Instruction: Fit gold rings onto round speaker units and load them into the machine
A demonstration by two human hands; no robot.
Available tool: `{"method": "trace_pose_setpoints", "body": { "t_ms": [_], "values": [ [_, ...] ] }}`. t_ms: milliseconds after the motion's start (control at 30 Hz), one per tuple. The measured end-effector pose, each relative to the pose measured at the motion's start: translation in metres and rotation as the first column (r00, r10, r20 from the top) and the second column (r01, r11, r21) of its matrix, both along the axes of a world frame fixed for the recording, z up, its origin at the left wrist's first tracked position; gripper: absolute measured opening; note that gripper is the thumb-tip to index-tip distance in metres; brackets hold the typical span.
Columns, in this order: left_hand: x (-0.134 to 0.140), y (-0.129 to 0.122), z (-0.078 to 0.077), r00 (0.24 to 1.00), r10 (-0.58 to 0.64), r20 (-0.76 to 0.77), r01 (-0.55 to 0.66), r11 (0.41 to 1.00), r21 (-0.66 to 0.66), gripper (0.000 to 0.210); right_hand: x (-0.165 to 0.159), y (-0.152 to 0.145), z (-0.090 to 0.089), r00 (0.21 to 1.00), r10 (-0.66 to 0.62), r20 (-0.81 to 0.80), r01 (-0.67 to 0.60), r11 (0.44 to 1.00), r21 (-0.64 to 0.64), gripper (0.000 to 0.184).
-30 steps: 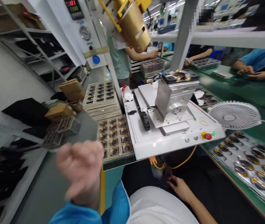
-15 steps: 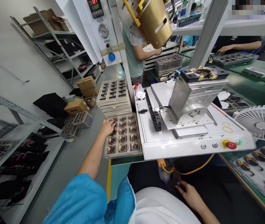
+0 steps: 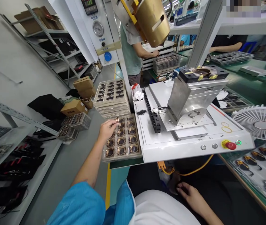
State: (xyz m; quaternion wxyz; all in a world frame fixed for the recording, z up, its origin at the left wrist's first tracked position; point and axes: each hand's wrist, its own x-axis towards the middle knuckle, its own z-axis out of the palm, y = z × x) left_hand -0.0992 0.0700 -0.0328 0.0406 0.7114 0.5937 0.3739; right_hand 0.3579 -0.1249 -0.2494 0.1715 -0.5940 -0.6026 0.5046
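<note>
My left hand [image 3: 107, 128] is pinched on a small round copper-coloured part [image 3: 117, 119], lifted at the upper left of a clear plastic tray [image 3: 115, 156]. The fingers hide much of that part. The tray's pockets hold several round gold-rimmed parts with dark centres [image 3: 121, 150]. My right hand [image 3: 190, 194] rests low over my lap, its fingers loosely bent and apart, with nothing visible in them. To the tray's right stands a white machine bed [image 3: 168, 150] bearing a metal fixture [image 3: 184, 100] with a black top block [image 3: 222, 73].
A stack of trays [image 3: 110, 107] stands behind the parts tray. A gold cylinder [image 3: 151, 23] hangs above the machine. On the right are a white fan [image 3: 261, 125], a red stop button [image 3: 230, 145] and a tray of amber-tinted lens-like parts [image 3: 243, 167]. A co-worker [image 3: 131, 59] stands beyond.
My left hand has risen slightly from the tray and moved left, with the round part now showing at its fingertips. My right hand stays low. The view has shifted a little.
</note>
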Motion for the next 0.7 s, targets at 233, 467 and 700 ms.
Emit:
{"method": "trace_pose_setpoints", "body": {
  "t_ms": [233, 467, 700],
  "values": [
    [0.076, -0.015, 0.048, 0.944, -0.331, 0.008, 0.319, 0.916, 0.245, 0.014, 0.025, 0.062, 0.186, 0.994, 0.105, -0.039, -0.089, 0.951, 0.298, 0.041],
    [0.126, -0.029, 0.082, 0.763, -0.646, 0.027, 0.564, 0.685, 0.461, 0.014, 0.037, 0.156, 0.376, 0.973, -0.233, 0.003, 0.078, 0.341, 0.937, 0.028],
    [0.125, -0.041, 0.088, 0.878, -0.463, 0.122, 0.38, 0.829, 0.41, 0.028, 0.038, 0.258, 0.426, 0.935, -0.079, 0.345, -0.294, 0.368, 0.882, 0.032]
  ]
}}
